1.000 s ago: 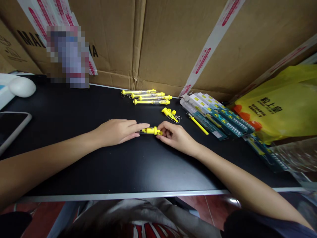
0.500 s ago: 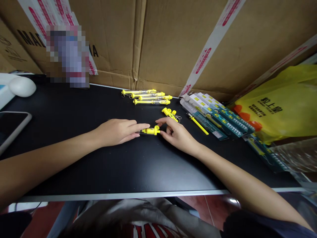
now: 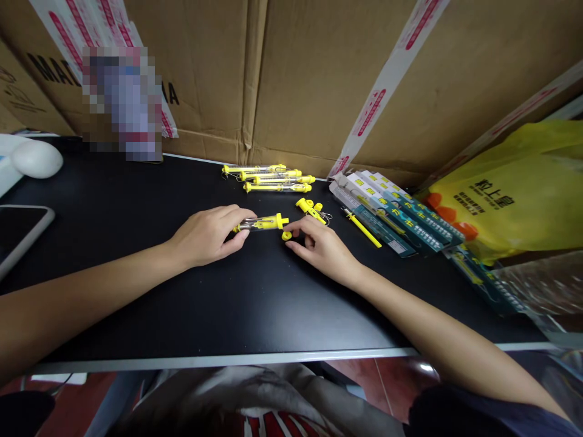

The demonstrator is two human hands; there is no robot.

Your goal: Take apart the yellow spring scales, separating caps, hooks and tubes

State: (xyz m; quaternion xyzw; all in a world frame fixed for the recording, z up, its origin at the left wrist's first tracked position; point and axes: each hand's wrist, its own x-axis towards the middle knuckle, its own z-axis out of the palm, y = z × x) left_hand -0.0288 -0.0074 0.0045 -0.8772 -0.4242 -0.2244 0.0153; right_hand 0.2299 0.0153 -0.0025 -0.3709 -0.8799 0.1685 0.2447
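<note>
Two bare hands meet near the middle of the frame, over a black table (image 3: 273, 303). Just left of centre, the left hand (image 3: 207, 237) holds a clear tube (image 3: 268, 223) with yellow ends, its fingers and thumb closed around the tube's left part. The tube lies nearly level, its yellow right end pointing at the other hand. Just right of centre is the right hand (image 3: 323, 246), its thumb and forefinger curled a narrow way apart. A small yellow ring (image 3: 286, 236) sits at those fingertips, below the tube's right end and apart from it — whether it is pinched or only touched, I cannot tell.

Above the hands, near the centre, four similar yellow-ended tubes (image 3: 279, 188) lie side by side. Beyond the right hand is a small cluster of yellow parts (image 3: 310, 210) with metal clips; right of that, a thin yellow stick (image 3: 365, 232) slants down to the right. Stacked boxes (image 3: 401, 209), green and white, fill the middle right, next to a yellow plastic bag (image 3: 523, 194). A phone (image 3: 20, 233) rests at the left edge. Brown cardboard (image 3: 300, 79) — taped in places — spans the top.
</note>
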